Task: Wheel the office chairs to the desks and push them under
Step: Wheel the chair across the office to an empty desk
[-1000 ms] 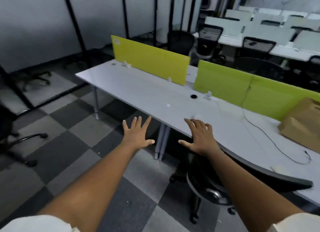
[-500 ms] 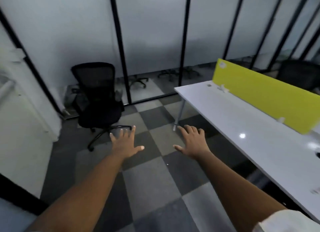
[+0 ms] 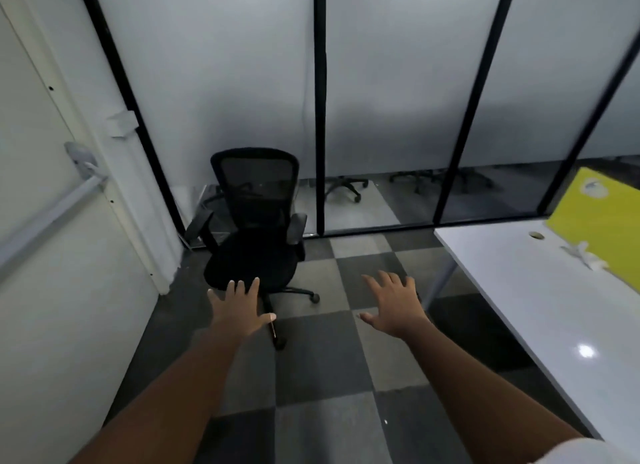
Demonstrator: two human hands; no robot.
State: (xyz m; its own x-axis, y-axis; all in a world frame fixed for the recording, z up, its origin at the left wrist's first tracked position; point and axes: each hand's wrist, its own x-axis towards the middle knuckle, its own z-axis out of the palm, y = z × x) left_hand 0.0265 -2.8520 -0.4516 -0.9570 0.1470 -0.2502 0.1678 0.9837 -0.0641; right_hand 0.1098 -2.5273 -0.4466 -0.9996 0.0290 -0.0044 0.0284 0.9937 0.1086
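Note:
A black mesh-backed office chair [image 3: 254, 228] with armrests stands on the checkered floor near the frosted glass partition, facing me. My left hand [image 3: 239, 309] is stretched out with spread fingers in front of the chair's seat edge, holding nothing; whether it touches the seat I cannot tell. My right hand [image 3: 393, 306] hovers flat over the floor to the chair's right, fingers spread and empty. The white desk [image 3: 540, 300] runs along the right side, with a yellow-green divider panel [image 3: 602, 228] on it.
A white door [image 3: 52, 255] with a bar handle stands at the left. Black-framed frosted glass [image 3: 381, 99] closes off the back, with other chair bases visible behind it. A desk leg [image 3: 438, 280] stands near my right hand. Checkered carpet tiles lie between me and the chair.
My view has swung left from the desk with a chair pushed under it toward the lone black chair, which is now nearer and centred. Both hands stayed outstretched and empty.

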